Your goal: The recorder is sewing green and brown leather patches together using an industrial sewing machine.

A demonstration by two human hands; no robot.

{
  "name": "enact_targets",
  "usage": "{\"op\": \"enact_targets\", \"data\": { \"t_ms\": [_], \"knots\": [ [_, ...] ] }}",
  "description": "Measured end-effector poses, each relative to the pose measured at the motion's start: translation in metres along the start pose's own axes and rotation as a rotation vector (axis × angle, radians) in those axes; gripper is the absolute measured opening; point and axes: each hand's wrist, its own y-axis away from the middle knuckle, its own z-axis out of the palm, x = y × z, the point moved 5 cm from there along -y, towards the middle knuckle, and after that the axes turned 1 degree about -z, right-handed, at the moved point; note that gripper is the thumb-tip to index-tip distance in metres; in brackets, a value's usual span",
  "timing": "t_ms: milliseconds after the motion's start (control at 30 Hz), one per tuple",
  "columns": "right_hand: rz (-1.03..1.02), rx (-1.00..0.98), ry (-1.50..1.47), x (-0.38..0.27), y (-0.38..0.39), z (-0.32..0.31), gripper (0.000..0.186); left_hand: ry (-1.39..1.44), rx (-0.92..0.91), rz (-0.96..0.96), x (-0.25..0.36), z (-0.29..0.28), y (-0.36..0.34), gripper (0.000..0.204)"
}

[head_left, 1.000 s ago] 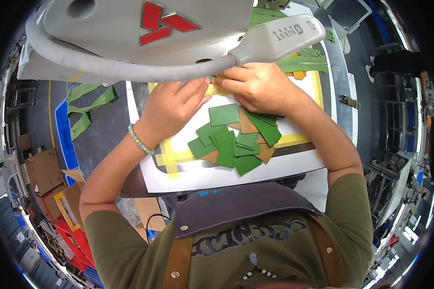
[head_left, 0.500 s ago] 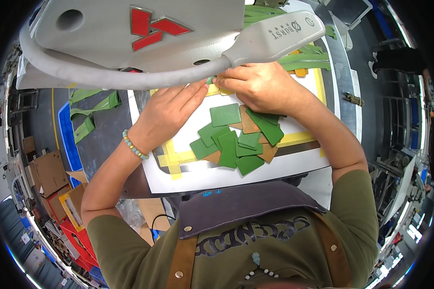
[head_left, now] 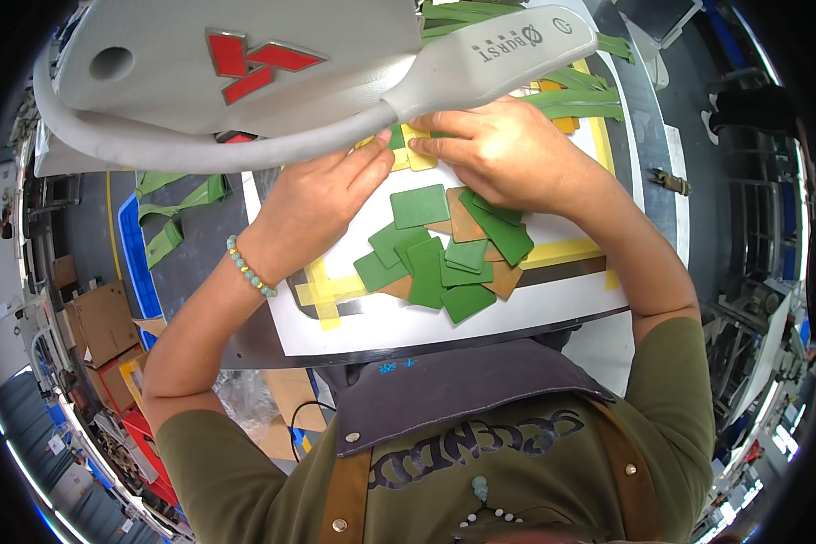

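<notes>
Nearest: green pieces [head_left: 424,269] piled on the white sheet [head_left: 304,334], arrangement unchanged. Beyond, left hand [head_left: 322,198], fingers together, and right hand [head_left: 519,156], fingers slightly spread; can't tell if either is clamped. Fingertips have parted since half a second ago, exposing more of the small green patch [head_left: 396,138] between them, so placement looks like fine adjusting. Farther: grey machine head [head_left: 168,59].
</notes>
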Motion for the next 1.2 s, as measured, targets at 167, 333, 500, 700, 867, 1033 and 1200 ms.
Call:
{"op": "enact_targets", "data": {
  "t_ms": [167,333,500,700,867,1033,1200],
  "knots": [
    [-0.008,-0.015,0.016,-0.003,0.000,-0.001,0.031,-0.007,-0.014,-0.001,0.001,-0.001,0.000,0.034],
    [0.004,-0.057,0.030,-0.005,0.001,-0.005,0.029,-0.001,0.008,0.011,0.001,-0.004,-0.002,0.036],
    [-0.024,0.000,0.042,-0.009,0.001,-0.008,0.028,-0.046,0.014,0.029,0.003,-0.004,-0.003,0.038],
    [-0.027,0.010,0.029,-0.013,-0.003,-0.006,0.030,-0.055,0.011,0.014,0.001,0.000,0.000,0.040],
    [-0.023,-0.032,0.059,-0.012,-0.004,-0.003,0.031,-0.042,0.015,0.017,0.000,0.000,0.002,0.038],
    [-0.021,-0.048,0.044,-0.008,-0.001,0.000,0.033,-0.023,0.024,0.021,0.001,0.001,0.001,0.036],
    [-0.008,-0.039,0.076,-0.008,-0.004,0.003,0.032,-0.042,0.066,0.001,-0.001,-0.002,0.001,0.038]
  ]
}}
